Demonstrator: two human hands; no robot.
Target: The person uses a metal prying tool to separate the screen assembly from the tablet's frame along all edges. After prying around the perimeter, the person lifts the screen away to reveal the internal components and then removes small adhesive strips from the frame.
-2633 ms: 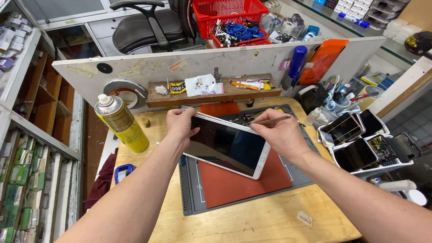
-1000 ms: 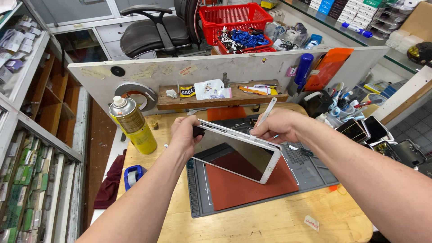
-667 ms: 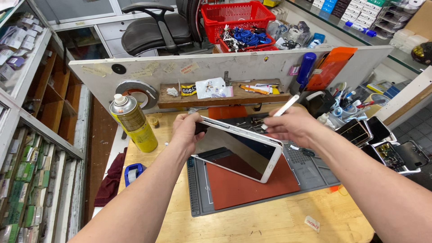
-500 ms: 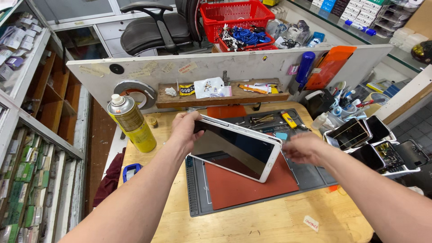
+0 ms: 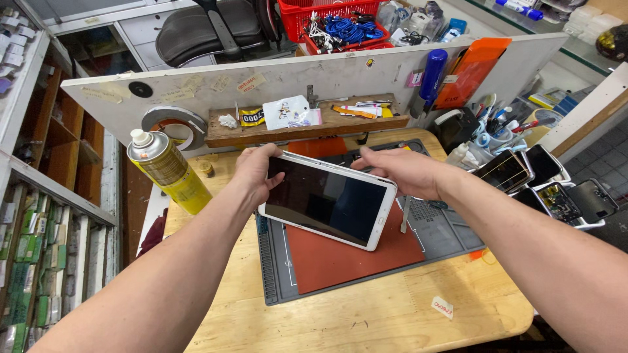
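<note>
Both hands now on white tablet (image 5: 329,199), raised over red mat (image 5: 340,258): my left hand (image 5: 256,175) clamps its 9 o'clock edge; right hand (image 5: 399,171), tool gone, fingers spread along top edge.

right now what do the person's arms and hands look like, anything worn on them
Both arms are bare from the hands to the bottom edge of the picture: no sleeves, gloves, watch or bands show. The left hand and right hand carry no rings that can be seen. Fine hair shows on the forearms. No markings or cables.
</note>
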